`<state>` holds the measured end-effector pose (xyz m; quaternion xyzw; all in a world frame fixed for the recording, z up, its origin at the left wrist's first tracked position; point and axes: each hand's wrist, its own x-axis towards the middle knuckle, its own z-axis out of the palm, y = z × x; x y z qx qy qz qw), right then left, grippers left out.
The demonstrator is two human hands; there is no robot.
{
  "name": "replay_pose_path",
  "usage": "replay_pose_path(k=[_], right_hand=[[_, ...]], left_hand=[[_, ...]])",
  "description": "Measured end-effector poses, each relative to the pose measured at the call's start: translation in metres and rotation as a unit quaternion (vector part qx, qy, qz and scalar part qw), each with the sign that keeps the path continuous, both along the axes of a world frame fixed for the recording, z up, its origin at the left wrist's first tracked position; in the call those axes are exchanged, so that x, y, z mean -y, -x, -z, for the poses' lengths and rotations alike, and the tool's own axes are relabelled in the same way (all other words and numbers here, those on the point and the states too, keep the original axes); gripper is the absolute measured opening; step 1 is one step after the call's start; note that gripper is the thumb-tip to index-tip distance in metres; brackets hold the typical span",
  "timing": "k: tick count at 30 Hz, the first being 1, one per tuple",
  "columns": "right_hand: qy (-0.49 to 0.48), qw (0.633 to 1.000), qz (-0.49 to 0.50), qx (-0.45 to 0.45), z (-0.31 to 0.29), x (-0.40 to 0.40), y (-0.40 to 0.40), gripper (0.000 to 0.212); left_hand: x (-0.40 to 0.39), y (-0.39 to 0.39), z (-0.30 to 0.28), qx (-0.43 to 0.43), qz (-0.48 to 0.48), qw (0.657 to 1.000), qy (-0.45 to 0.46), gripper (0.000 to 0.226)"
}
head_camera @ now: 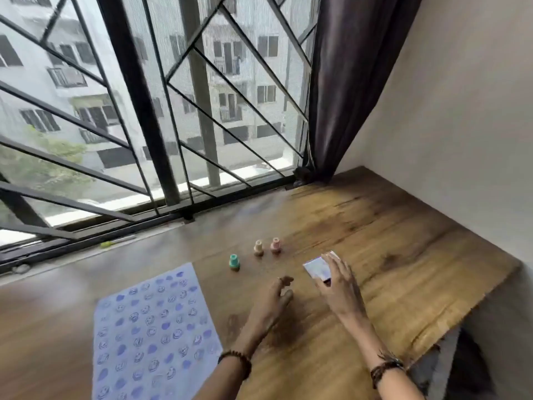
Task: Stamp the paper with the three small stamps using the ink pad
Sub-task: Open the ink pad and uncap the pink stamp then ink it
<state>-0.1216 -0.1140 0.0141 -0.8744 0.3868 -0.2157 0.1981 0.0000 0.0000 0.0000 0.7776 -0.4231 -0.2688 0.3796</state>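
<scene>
A sheet of paper (155, 327) covered in rows of blue stamped marks lies on the wooden table at the lower left. Three small stamps stand upright beyond it: a green stamp (234, 261), a cream stamp (258, 247) and a pink stamp (275, 245). The square ink pad (316, 268) sits to their right, its glossy lid facing up. My right hand (339, 287) rests over the pad's right side, fingers on its edge. My left hand (275, 295) hovers empty between the paper and the pad, fingers loosely curled and apart.
The wooden table (403, 255) meets a barred window at the back and a white wall at the right. A dark curtain (346, 82) hangs in the far corner. The table's right edge drops off near my right forearm.
</scene>
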Motion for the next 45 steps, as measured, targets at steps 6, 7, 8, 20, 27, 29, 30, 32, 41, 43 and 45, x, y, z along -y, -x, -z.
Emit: replay_pose_path(k=[6,7,8,20,27,29,30,32,41,43,45], right_hand=[[-0.115,0.988,0.098,0.035,0.021,0.037,0.011,0.071],[-0.122,0.987,0.097,0.045,0.024,0.042,0.009,0.074],[-0.119,0.987,0.095,0.049,0.027,0.045,0.008,0.074],[-0.101,0.994,-0.006,0.05,0.051,-0.001,-0.013,0.08],[-0.032,0.999,-0.031,0.004,0.066,-0.047,-0.016,0.102],[-0.016,1.0,-0.026,-0.008,0.065,-0.051,-0.016,0.098],[-0.008,1.0,-0.026,-0.013,0.064,-0.051,-0.016,0.096],[0.009,0.999,-0.026,-0.018,0.061,-0.053,-0.015,0.091],[-0.054,0.998,-0.025,0.007,0.05,-0.054,-0.012,0.073],[-0.135,0.988,-0.02,0.067,0.046,-0.052,-0.008,0.063],[-0.197,0.97,-0.006,0.145,0.04,-0.047,-0.003,0.041]], left_hand=[[0.046,0.001,0.003,0.007,-0.016,0.999,-0.04,0.045],[0.051,-0.001,0.005,0.036,-0.011,0.998,-0.042,0.045],[0.056,-0.002,0.007,0.062,-0.011,0.997,-0.037,0.043],[0.012,-0.009,0.021,-0.003,-0.141,0.99,-0.012,0.033],[-0.04,0.003,0.025,-0.046,-0.191,0.98,0.028,0.032],[-0.044,0.003,0.026,-0.051,-0.192,0.979,0.042,0.025],[-0.045,0.003,0.026,-0.053,-0.187,0.98,0.041,0.03],[-0.046,0.001,0.026,-0.055,-0.176,0.982,0.036,0.046],[-0.046,0.002,0.022,-0.053,-0.176,0.982,0.049,0.047],[-0.046,0.003,0.022,-0.054,-0.18,0.981,0.053,0.046],[-0.045,0.003,0.023,-0.056,-0.192,0.978,0.055,0.041]])
